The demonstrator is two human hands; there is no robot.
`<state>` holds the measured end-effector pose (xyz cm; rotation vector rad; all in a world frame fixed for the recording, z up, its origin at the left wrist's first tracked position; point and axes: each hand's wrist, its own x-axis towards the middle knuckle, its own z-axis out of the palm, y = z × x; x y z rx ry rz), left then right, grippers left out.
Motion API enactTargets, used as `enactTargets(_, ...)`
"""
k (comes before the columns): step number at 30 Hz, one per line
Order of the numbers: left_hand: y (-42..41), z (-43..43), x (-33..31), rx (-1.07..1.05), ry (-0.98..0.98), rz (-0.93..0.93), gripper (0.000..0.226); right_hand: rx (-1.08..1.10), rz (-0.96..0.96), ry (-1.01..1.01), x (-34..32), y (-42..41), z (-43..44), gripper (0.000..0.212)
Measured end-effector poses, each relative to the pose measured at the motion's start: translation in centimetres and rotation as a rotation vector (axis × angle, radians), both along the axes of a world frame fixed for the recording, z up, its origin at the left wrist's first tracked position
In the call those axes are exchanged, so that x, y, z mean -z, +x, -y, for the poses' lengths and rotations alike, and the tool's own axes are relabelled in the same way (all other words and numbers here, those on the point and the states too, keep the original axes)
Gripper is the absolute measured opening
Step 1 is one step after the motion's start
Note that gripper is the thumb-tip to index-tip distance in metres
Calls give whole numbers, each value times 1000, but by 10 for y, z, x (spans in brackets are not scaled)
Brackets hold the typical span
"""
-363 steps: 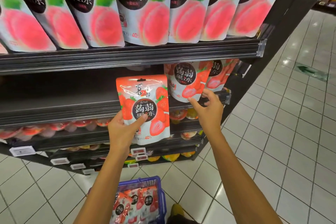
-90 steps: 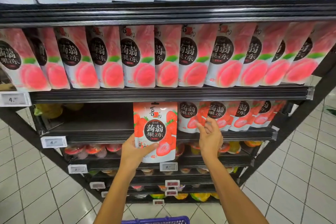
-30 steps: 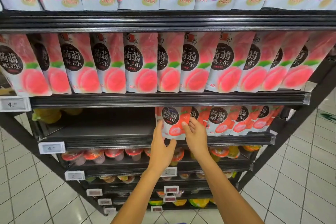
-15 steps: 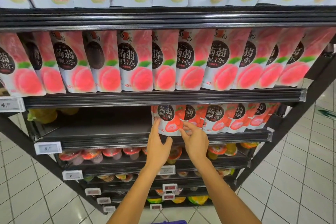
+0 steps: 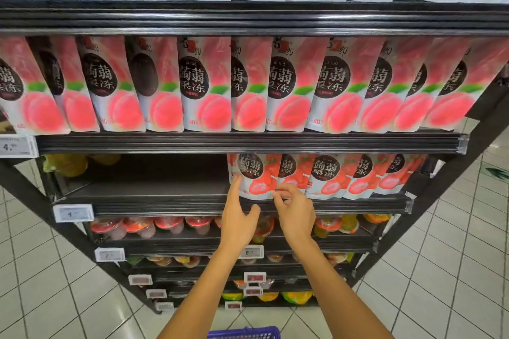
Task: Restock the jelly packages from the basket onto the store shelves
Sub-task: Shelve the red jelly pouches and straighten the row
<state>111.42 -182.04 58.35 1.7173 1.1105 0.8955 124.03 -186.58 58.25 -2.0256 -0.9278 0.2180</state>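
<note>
While the left hand [image 5: 239, 217], fingers spread, steadies the pouch [image 5: 253, 176] standing leftmost on the shelf [image 5: 154, 195], the right hand [image 5: 296, 215] pinches its lower corner; released unsupported, it may topple left onto bare shelf.

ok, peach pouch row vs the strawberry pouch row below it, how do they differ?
The peach row spans its whole shelf; the strawberry row covers only the right part of its shelf. Peach pouches show pink fruit with a green leaf; strawberry ones red berries. The left hand touches and the right hand pinches the leftmost strawberry pouch; none touches the peach row. Shared: black round labels.
</note>
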Motion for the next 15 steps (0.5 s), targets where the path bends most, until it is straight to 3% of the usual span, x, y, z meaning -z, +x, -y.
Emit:
enactTargets(6,-10,12,7,-97,-26,167,63,-16,-32,72,12,-5,14,22)
enactTargets(11,-40,26,41,-204,-112,176,36,-83,-78,53,50,-23,33,35)
enactTargets(15,-79,39,88,-237,-299,134,25,-66,-273,-46,97,-50,52,28)
